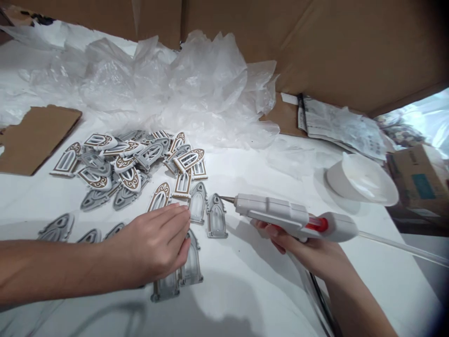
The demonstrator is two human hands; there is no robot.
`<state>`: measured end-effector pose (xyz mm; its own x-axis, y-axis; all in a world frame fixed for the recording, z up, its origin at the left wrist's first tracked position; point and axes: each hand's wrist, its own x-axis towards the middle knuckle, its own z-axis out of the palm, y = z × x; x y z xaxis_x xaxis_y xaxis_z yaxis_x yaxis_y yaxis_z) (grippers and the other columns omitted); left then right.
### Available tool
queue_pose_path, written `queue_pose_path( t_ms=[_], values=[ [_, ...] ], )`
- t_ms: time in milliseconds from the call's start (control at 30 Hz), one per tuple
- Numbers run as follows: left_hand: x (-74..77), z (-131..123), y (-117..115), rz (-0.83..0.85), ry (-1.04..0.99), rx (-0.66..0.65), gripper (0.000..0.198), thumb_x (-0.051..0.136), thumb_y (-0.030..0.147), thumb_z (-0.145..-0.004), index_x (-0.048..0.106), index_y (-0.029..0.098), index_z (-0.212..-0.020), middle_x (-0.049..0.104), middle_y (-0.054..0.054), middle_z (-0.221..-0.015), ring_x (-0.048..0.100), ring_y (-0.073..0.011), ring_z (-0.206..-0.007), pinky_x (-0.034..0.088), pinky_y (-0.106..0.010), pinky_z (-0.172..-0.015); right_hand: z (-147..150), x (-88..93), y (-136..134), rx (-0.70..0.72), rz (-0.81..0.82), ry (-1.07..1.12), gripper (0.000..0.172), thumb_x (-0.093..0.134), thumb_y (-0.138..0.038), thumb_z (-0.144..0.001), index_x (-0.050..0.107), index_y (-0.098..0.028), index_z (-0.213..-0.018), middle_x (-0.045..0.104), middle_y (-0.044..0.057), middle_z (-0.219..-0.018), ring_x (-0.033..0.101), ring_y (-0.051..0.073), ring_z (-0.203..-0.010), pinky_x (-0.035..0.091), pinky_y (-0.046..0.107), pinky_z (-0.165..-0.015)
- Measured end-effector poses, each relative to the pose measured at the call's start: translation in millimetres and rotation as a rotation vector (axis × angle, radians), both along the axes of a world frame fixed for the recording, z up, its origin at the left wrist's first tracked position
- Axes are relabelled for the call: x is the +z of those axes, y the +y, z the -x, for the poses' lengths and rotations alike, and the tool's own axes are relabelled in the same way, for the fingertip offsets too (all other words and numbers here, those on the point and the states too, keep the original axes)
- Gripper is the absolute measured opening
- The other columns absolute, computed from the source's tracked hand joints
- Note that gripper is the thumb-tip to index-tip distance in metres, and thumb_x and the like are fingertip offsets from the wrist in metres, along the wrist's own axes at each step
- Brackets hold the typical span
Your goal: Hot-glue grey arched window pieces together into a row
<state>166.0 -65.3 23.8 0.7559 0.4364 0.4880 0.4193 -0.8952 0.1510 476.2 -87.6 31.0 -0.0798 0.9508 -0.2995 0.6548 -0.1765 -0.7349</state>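
My right hand grips a white hot glue gun with red parts, a clear glue stick running out of its back end. The gun's metal nozzle points left, at the top of a grey arched window piece lying on the table. My left hand is over several similar grey pieces, fingers pressed together and curved; whatever they may hold is hidden. Just right of its fingertips lies another grey piece. A white piece with gold scrollwork shows behind the knuckles.
Behind my hands is a heap of white-and-gold and grey arched pieces. Crumpled clear plastic lies along the back. Torn cardboard is at left, a white plastic bowl at right. A black cord hangs below the glue gun.
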Motion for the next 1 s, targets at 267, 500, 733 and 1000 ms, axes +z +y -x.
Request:
queue_pose_path(
  t_ms=[267, 500, 733, 1000],
  values=[
    [29.9, 5.3, -6.9, -0.002, 0.053, -0.002, 0.021, 0.055, 0.012, -0.087, 0.072, 0.001, -0.086, 0.073, -0.018, -0.089, 0.07, -0.0284, -0.084, 0.062, -0.041, -0.081, 3.9, 7.7, -1.3, 0.003, -0.047, 0.055, 0.035, 0.053, -0.055, -0.089, 0.068, -0.023, -0.082, 0.065, 0.003, -0.069, 0.062, 0.018, -0.063, 0.053, 0.031, -0.062],
    [22.9, 21.5, -47.5, 0.043, 0.169, -0.071, 0.02, 0.055, 0.02, -0.092, 0.07, 0.01, -0.099, 0.072, -0.011, -0.107, 0.065, -0.0244, -0.101, 0.053, -0.038, -0.095, 4.3, 2.9, -5.6, 0.018, -0.089, 0.156, 0.03, 0.063, -0.05, -0.085, 0.069, -0.021, -0.087, 0.072, 0.007, -0.091, 0.065, 0.02, -0.071, 0.056, 0.034, -0.066],
    [5.8, 31.0, -67.6, -0.051, 0.268, -0.248, 0.027, 0.055, 0.02, -0.093, 0.067, 0.011, -0.115, 0.063, -0.01, -0.13, 0.054, -0.0253, -0.122, 0.043, -0.038, -0.107, 17.0, 18.8, 1.3, 0.256, -0.048, 0.162, 0.025, 0.067, -0.046, -0.082, 0.061, -0.022, -0.081, 0.062, 0.001, -0.071, 0.059, 0.018, -0.066, 0.054, 0.031, -0.06],
    [-7.0, 31.5, -73.9, 0.072, 0.165, -0.325, 0.021, 0.053, 0.014, -0.094, 0.069, 0.013, -0.106, 0.067, -0.008, -0.117, 0.057, -0.0216, -0.114, 0.03, -0.042, -0.118, 26.8, 21.0, 0.5, 0.38, -0.077, 0.17, 0.018, 0.065, -0.034, -0.083, 0.06, -0.019, -0.075, 0.059, 0.001, -0.072, 0.055, 0.013, -0.061, 0.043, 0.025, -0.053]
  ],
)
